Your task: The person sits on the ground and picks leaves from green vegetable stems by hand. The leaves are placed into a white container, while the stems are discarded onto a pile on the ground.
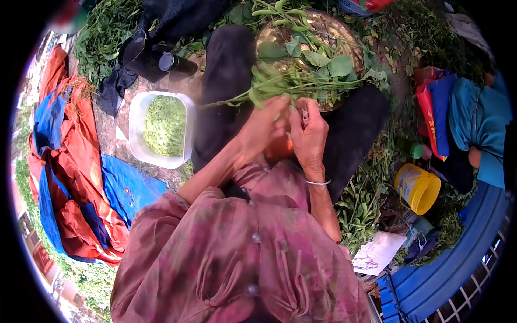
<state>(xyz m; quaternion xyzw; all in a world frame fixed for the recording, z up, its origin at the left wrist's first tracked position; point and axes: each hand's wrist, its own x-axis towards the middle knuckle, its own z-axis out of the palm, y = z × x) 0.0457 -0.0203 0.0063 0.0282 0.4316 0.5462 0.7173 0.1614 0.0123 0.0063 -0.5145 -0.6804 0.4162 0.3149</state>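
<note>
Blurred by motion, my left hand (268, 119) is at the lower edge of a cluster of green bean pods (268, 82) on leafy stems. What its fingers hold cannot be made out. Close beside it, my right hand (310, 123) has thumb and forefinger pinched on a small green pod (293, 110); a bangle circles that wrist. The bean stems (311, 82) lie across my knees and over a round shallow tray (347, 38). Below the hands, an orange object (279, 148) shows in part between my thighs.
A translucent plastic tub (134, 139) of shelled green beans (164, 127) stands left of my leg. Beyond it lie a red-and-blue tarp (76, 173) and a dark bottle (177, 64). To the right are a yellow bucket (418, 187), cut plants (365, 206) and a person's blue sleeve (472, 109).
</note>
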